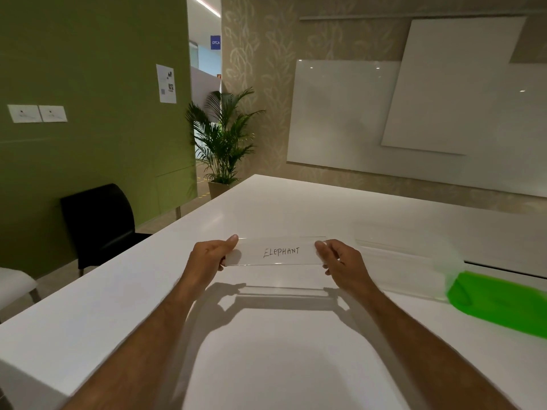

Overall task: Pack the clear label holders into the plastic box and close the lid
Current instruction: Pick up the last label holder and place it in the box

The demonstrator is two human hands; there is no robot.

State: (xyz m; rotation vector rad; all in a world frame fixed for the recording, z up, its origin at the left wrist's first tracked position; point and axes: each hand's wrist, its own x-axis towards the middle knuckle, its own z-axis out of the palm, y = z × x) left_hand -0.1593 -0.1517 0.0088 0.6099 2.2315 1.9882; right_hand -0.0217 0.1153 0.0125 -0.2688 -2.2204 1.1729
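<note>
- Your left hand (210, 255) pinches the left end of a clear label holder (276, 252), thumb on the top edge and fingers curled under, closed on it.
- Your right hand (340, 259) grips the right end the same way, fingers closed around the short edge.
- Between your hands the clear label holder is raised above the white tabletop (266, 335), level and facing you; the card inside reads "ELEPHANT" in handwriting. Its shadow falls on the tabletop just below.
- To your right on the tabletop lies the plastic box (408, 261), clear and long. It is blurred and see-through, so you cannot tell what, if anything, is in it.
- Just beside the box's near right end lies the green lid (500, 303), off the box, flat on the tabletop and partly cut by the frame edge.
- Off the tabletop on your left stands a black chair (100, 223) against the green wall; a potted palm (222, 140) stands past the far corner, and whiteboards (414, 113) hang on the patterned wall.
</note>
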